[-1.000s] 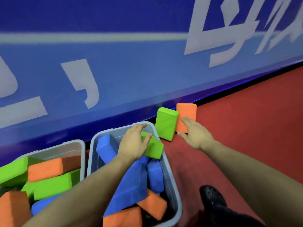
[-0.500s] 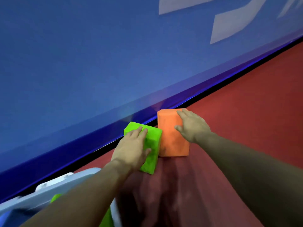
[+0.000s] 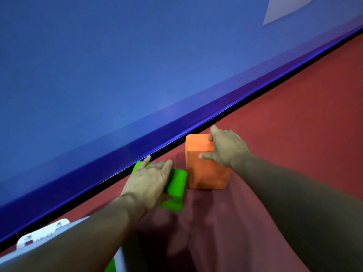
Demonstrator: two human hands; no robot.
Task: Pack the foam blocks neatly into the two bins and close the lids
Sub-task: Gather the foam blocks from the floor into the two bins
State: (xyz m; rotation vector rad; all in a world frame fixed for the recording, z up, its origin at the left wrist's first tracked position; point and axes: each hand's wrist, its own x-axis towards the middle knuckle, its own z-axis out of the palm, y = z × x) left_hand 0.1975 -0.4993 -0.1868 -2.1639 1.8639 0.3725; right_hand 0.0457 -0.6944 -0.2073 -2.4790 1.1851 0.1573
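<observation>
A green foam block [image 3: 175,185] stands on the red floor close to the blue wall, and my left hand [image 3: 149,181] is wrapped over its top. Right beside it stands an orange foam block [image 3: 204,171], upright, with my right hand [image 3: 225,148] gripping its upper right corner, thumb on the front face. Only the rim of one bin [image 3: 45,236] shows at the lower left, with a sliver of another green block [image 3: 111,266] under my left forearm. The second bin and the lids are out of view.
A tall blue wall panel [image 3: 137,75] with a dark gap at its base runs diagonally just behind the blocks. Red floor [image 3: 294,114] stretches to the right. My forearms cast shadows on the floor in front of the blocks.
My view has moved up and closer, so the bins left the frame. My left hand went from the bin to the green block, and both hands have closed around their blocks.
</observation>
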